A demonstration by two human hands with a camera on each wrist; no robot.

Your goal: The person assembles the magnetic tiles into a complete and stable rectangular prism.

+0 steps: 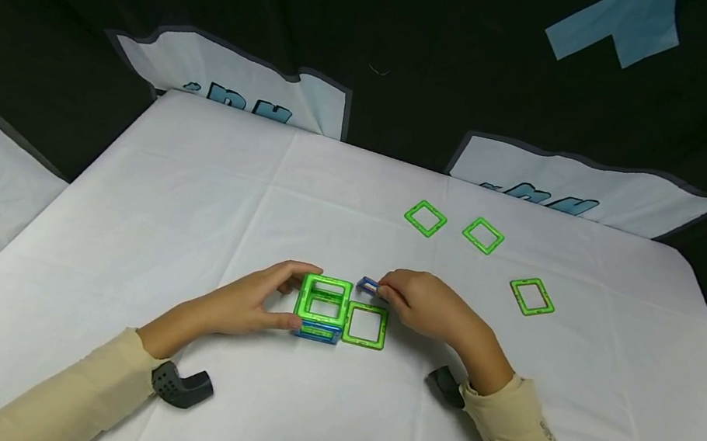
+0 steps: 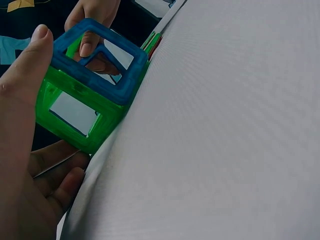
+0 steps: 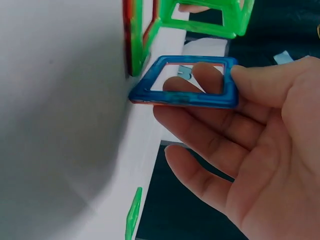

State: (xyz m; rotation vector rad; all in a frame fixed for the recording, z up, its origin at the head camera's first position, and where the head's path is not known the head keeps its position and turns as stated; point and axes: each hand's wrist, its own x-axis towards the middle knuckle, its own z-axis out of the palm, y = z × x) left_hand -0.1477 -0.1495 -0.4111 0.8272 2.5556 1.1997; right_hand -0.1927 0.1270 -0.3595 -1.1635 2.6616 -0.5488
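Observation:
A small cube of green and blue magnetic tiles (image 1: 319, 319) stands on the table. My left hand (image 1: 247, 300) grips it, thumb on the blue face (image 2: 90, 82) and fingers around the far side. Flat against the cube's right side lies a green square tile (image 1: 382, 328). Just behind that tile, my right hand (image 1: 426, 308) pinches a blue square magnetic tile (image 3: 195, 99) between thumb and fingers. In the right wrist view the blue tile is held on edge, one end close to the table and the green tiles; whether it touches them I cannot tell.
Three loose green square tiles lie farther back on the right: one (image 1: 416, 226), a second (image 1: 475, 243) beside it, and a third (image 1: 539, 312) nearer. A white cloth (image 1: 302, 432) covers the table. Dark curtains (image 1: 386, 37) hang behind it.

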